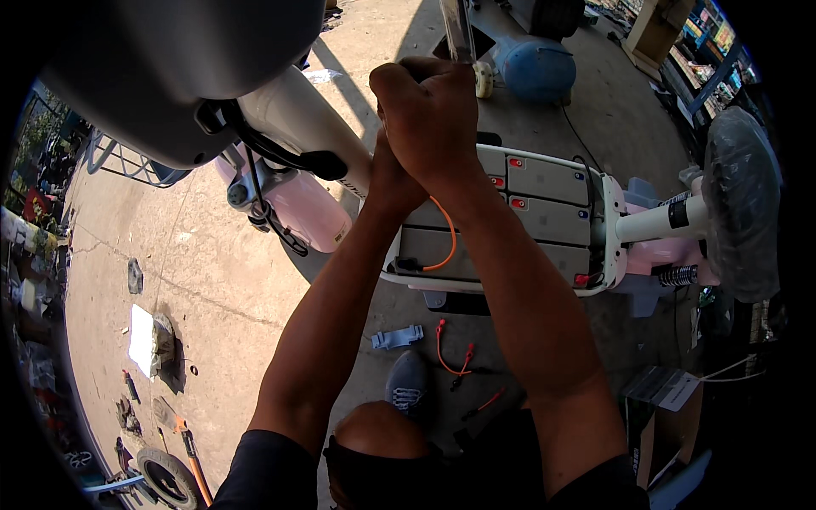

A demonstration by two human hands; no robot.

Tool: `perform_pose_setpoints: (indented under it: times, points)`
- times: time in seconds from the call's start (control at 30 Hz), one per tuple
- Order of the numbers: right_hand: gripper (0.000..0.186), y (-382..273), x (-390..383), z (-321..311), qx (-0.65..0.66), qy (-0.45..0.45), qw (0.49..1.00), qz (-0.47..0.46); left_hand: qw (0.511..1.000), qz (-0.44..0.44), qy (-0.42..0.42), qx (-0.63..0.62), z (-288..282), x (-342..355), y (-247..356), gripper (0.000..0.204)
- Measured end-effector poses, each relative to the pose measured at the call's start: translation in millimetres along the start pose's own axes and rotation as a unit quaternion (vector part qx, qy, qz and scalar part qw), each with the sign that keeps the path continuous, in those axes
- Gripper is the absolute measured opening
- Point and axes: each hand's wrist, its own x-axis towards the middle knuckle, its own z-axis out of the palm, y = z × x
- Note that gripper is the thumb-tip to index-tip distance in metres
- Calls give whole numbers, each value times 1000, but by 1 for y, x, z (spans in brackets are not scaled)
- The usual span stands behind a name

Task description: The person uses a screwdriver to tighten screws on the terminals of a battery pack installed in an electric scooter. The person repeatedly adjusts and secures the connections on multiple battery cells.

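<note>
My right hand (427, 119) is closed in a fist over my left hand (395, 170), whose fingers are hidden behind it. A narrow shiny object (459, 25) rises just beyond the fist; what my fingers grip is hidden. Both hands are above a scooter's open deck, beside its white column (302, 119) and dark front panel (161, 59). In the deck lie several grey batteries (544, 223) with red and blue terminals. An orange cable (450, 238) arches from a black connector (410, 264) on them.
A plastic-wrapped seat (739, 204) is at the right. On the floor (212, 272) lie short red-ended cables (450, 365), a blue bracket (398, 337), a white sheet (141, 340) and a tyre (161, 476). A blue tank (535, 68) stands behind; a cardboard box (667, 425) sits lower right.
</note>
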Motion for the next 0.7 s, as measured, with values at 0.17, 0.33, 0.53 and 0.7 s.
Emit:
perform_pose_setpoints:
  times: [0.17, 0.33, 0.53, 0.7]
  points:
    - [31, -4, -2, 2, -8, 13, 1000, 7, 998, 59, -8, 28, -2, 2, -4, 50]
    - [31, -4, -2, 1, -5, 10, 1000, 9, 995, 82, 7, 60, 1, 4, -6, 50]
    - [32, -3, -1, 1, -12, 12, 1000, -2, 997, 54, -19, 42, -4, 2, -3, 51]
    - [31, -3, -2, 2, -16, 23, 1000, -3, 998, 44, -15, 48, -2, 2, 7, 52]
